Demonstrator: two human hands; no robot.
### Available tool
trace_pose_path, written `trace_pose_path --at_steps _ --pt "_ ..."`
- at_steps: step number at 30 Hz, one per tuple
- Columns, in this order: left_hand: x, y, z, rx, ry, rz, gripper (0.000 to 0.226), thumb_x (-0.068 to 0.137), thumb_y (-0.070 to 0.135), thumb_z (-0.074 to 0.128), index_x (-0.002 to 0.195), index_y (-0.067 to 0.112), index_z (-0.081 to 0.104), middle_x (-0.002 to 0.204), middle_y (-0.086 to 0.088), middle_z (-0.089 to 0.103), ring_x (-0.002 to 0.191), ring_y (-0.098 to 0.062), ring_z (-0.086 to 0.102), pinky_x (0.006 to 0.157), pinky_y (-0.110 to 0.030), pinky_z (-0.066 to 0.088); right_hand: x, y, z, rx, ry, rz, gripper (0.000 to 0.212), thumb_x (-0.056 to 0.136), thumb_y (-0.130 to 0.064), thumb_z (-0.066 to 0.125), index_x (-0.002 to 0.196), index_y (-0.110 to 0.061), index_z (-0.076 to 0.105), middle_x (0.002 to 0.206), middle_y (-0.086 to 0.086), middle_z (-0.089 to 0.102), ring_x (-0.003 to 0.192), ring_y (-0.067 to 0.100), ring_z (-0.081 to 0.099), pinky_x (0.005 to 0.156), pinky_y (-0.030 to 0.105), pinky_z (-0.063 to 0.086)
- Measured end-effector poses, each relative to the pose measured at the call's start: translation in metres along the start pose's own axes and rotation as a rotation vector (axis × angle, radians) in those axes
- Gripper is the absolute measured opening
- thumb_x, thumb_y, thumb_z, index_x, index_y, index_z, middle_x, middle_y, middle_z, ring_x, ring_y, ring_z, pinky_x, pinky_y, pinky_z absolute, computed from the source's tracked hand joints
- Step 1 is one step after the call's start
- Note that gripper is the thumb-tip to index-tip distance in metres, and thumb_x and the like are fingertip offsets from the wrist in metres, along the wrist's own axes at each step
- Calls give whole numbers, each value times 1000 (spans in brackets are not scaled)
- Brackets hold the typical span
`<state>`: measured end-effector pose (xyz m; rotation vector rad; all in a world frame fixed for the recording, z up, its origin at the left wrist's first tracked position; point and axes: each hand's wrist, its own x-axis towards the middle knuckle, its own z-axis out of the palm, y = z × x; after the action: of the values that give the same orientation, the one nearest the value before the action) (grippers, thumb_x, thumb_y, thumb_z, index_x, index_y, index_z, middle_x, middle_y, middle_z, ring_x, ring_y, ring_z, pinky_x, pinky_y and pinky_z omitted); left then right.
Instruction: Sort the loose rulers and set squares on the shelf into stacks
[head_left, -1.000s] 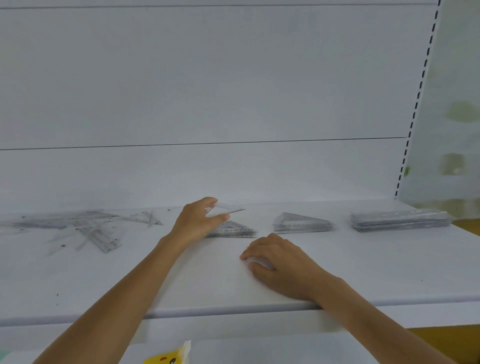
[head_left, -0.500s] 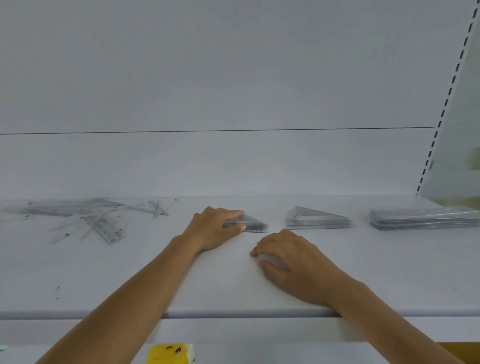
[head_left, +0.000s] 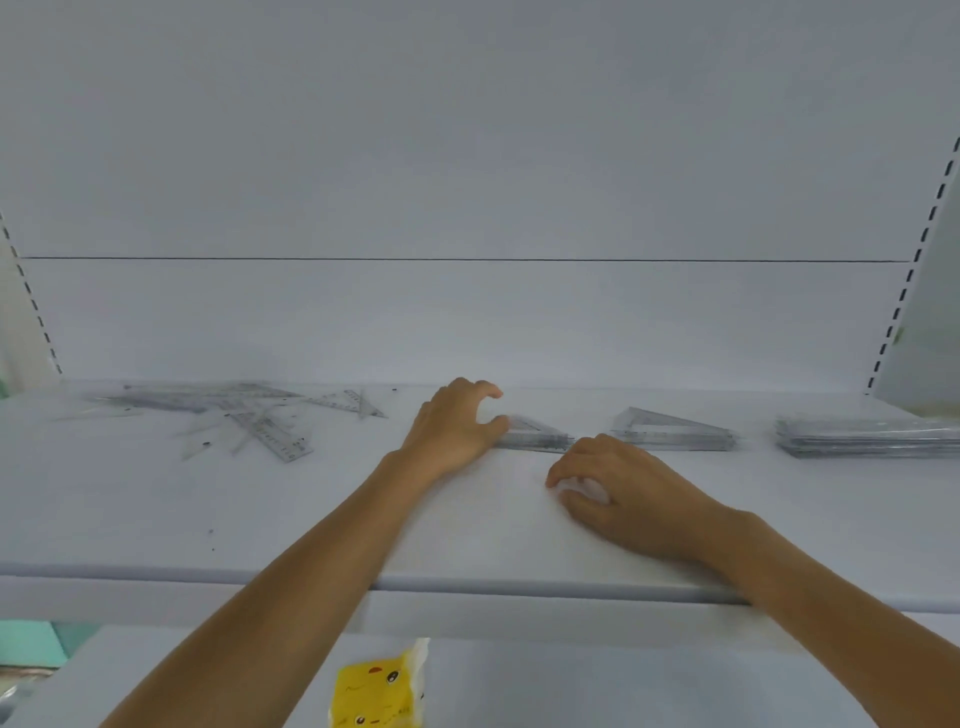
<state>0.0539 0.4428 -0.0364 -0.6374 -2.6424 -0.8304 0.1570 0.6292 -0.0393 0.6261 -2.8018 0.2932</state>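
Head view suggests halfway: a small set-square stack (head_left: 537, 440), a taller set-square stack (head_left: 670, 431) and a ruler stack (head_left: 862, 436) sit on the shelf (head_left: 156, 519), the loose pile (head_left: 249, 421) waits leftward, and left hand (head_left: 452, 431) and right hand (head_left: 634, 499) show relaxed fingers grasping nothing.

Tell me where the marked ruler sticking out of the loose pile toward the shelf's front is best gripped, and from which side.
Pinch the ruler at its near end, coming from the front right. It lies flat with that end free on bare shelf, while its far end runs into the loose pile. The left hand looks nearest.
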Motion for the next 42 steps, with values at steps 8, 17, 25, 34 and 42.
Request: trace_pose_path --at_steps 8,17,25,34,42 --pt "-29 -96 -80 52 -62 -73 28 88 31 58 115 22 59 123 1 57 108 -14 54 87 -23 38 77 -61 19 9 43 -5 24 93 -30 48 112 -24 60 115 -6 59 104 10 51 89 22 37" --pt "-81 -244 -177 210 -84 -257 35 82 46 61 109 24 62 116 6 60 106 -11 54 90 -25 40 174 -161 60 89 -24 -4 26 91 -32 51 115 -22 58 119 0 56 108 17 53 91 30 43" --pt "-74 -283 -190 19 -34 -236 35 75 47 69 103 27 63 111 5 57 92 -6 54 79 -21 39 243 -212 85 -18 -123 180 49 88 -46 53 121 -9 55 124 9 54 115 26 50 90 33 43" --pt "-66 -291 -184 279 -72 -295 57 85 58 48 131 24 48 140 -3 43 131 -29 32 104 -40 28 244 -226 104 -256 57 117 34 95 -32 37 100 -11 63 101 6 54 99 24 53 74 32 40" --pt "-72 -291 -191 73 38 -277 44 82 27 61 123 18 51 119 -4 54 104 -20 54 92 -34 44 236 -222 97 -97 116 232 22 90 -24 46 98 -12 62 101 4 61 93 25 57 71 29 38"
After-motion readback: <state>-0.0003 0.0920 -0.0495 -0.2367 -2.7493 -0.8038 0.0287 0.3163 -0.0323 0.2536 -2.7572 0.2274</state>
